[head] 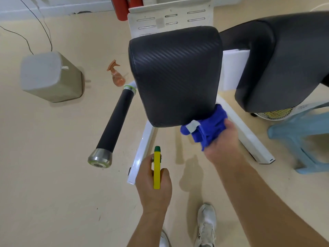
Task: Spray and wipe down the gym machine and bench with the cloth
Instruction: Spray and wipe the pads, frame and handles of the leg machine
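Wipe in progress at the near-right corner of the black pad; sprayer on standby.
Right hand: grip closed around the bunched blue cloth, which is pressed against the pad's lower corner edge. Left hand: grip wrapped round the yellow spray bottle, green nozzle aimed toward the pad and held clear of it. To do this well, the person should probably flatten the cloth for more contact area, run overlapping strokes along the pad's ribbed texture, then follow the edge round to the underside. The cloth's white tag is best kept off the surface. Likely still to do: the larger pad to the right, the roller handle and the white frame. Spray should be kept light so runoff doesn't reach the floor.
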{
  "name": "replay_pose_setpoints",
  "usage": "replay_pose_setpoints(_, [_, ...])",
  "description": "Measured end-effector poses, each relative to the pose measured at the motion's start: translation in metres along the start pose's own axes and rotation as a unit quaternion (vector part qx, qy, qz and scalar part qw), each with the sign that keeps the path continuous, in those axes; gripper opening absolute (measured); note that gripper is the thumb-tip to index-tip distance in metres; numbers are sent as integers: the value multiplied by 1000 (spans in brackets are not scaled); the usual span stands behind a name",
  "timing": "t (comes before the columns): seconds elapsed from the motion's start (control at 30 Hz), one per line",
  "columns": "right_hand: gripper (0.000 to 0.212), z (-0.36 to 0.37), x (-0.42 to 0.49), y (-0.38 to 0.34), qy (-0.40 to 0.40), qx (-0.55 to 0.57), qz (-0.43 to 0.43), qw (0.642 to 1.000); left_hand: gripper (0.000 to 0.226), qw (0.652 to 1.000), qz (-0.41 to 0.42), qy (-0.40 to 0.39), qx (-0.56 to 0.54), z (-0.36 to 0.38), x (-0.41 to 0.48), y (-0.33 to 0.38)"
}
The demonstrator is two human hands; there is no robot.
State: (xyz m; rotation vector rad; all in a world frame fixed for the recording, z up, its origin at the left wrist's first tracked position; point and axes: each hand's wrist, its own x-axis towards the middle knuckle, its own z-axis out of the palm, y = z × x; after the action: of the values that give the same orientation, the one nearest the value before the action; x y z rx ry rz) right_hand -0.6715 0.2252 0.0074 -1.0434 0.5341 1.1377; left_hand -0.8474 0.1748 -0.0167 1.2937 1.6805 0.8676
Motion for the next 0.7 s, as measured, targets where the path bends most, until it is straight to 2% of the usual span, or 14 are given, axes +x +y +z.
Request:
replay_pose_setpoints(0.1, [32,7,-12,-10,12,21,-45,999,35,1000,6,-7,-11,3,1,4])
replay_pose_setpoints(0.17, [33,22,-16,13,5,-7,-43,999,36,1000,8,-7,-12,3,3,3])
replay_pose_setpoints(0.23, [31,41,-10,36,39,-53,-71,995,35,1000,4,-9,-8,1,6,1])
replay_pose_setpoints(0.3, [40,59,-3,52,86,-67,-97,989,33,1000,7,-13,2,-1,9,-3])
replay_pose_setpoints(0.37, [50,69,4,61,107,-33,-93,989,31,1000,9,-10,15,-4,13,-9])
replay_pose_setpoints(0.47, [52,72,6,73,110,29,-59,992,31,1000,-1,9,27,-4,17,-14])
replay_pose_setpoints(0.57, [54,77,-3,85,114,61,11,992,27,999,-23,10,28,0,20,-14])
replay_pose_setpoints(0.63, [58,80,-14,94,94,69,84,990,18,998,-51,18,12,0,20,-12])
replay_pose_setpoints(0.7, [52,85,-27,99,79,66,144,984,6,994,-92,36,-34,-2,21,-12])
